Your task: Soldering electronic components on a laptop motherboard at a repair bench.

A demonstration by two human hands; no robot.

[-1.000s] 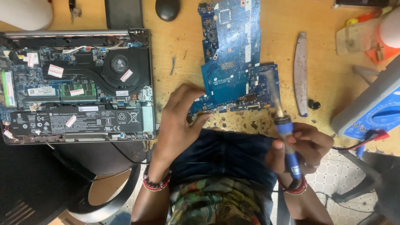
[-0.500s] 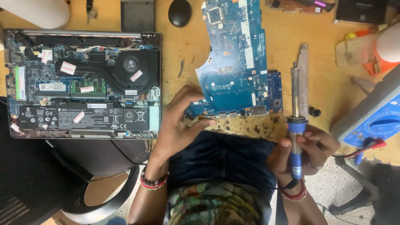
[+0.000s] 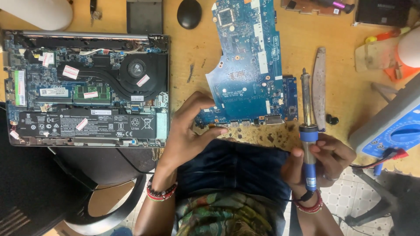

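A blue laptop circuit board (image 3: pixel 247 70) lies on the wooden table (image 3: pixel 192 57) in front of me. My left hand (image 3: pixel 188 131) pinches the board's near left corner between thumb and fingers. My right hand (image 3: pixel 321 159) grips the blue handle of a soldering iron (image 3: pixel 307 126). Its metal tip points away from me and sits just right of the board's right edge, off the board. Beaded bracelets circle both wrists.
An opened laptop base (image 3: pixel 85 87) with fan, battery and memory exposed lies at the left. A black mouse (image 3: pixel 189 13) sits at the back. A grey blade-like tool (image 3: pixel 319 87) rests right of the iron. A blue multimeter (image 3: pixel 393 126) stands at the right edge.
The soldering iron has swung away from the board's near edge to the right, its tip now pointing straight away from me. My left hand has kept its hold on the board.
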